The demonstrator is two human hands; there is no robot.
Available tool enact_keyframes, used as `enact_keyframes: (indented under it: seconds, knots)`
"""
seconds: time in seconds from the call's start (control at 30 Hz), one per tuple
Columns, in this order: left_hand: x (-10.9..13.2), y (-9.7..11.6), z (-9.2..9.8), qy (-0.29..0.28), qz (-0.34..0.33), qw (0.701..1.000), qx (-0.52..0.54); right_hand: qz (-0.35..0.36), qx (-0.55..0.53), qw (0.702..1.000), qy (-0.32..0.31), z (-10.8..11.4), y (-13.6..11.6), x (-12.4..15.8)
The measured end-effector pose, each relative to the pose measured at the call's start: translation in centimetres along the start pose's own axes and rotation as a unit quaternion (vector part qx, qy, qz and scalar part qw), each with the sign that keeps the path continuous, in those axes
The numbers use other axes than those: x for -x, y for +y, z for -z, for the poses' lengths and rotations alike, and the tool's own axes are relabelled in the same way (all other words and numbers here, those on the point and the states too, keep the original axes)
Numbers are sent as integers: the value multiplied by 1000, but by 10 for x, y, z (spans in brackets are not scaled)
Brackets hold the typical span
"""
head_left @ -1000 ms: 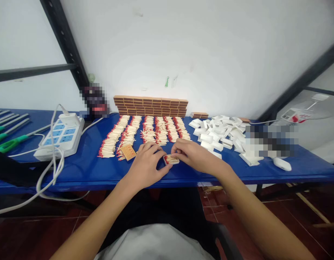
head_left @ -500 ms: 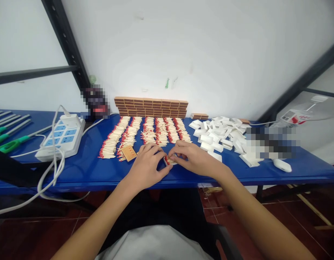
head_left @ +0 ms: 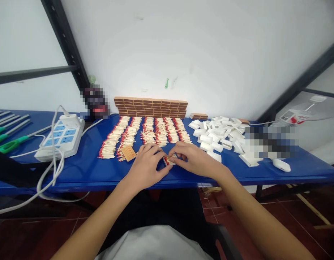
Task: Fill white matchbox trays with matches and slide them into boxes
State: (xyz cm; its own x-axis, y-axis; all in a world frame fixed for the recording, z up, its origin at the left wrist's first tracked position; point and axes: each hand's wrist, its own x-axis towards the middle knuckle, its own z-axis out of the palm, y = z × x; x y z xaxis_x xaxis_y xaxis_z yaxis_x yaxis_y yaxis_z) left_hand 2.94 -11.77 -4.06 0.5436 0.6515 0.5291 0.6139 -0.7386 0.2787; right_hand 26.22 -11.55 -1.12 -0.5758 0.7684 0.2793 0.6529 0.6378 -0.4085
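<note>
A small white matchbox tray rests near the front edge of the table, with red-headed matches lying in it. My left hand grips the tray from the left, thumb along its near side. From the right, my right hand has its thumb and fingertips pinched on matches in the tray; the fingers partly cover them. Just left of my left hand an orange matchbox sleeve lies over the end of a row of matches. More match rows spread behind both hands.
Stacked matchboxes form a low wall at the back. White empty trays are heaped to the right, near a white rounded object. A power strip with loose white cables and green-handled tools lie left on the blue table.
My right fingertips have shifted very slightly at the tray, and a little more of the matches shows. My left hand stays in place.
</note>
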Motion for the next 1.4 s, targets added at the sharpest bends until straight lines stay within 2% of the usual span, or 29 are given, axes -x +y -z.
enact_keyframes:
  seconds: [0.17, 0.53, 1.4]
  knots:
    - [0, 0, -1, 2, -4, 1000, -1, -9, -3, 1000, 20, -1, -3, 0]
    - [0, -1, -1, 1, -3, 1000, 2, -53, -1, 999, 10, 11, 3, 8]
    - [-1, 1, 1, -7, -2, 1000, 2, -22, -5, 1000, 13, 8, -2, -1]
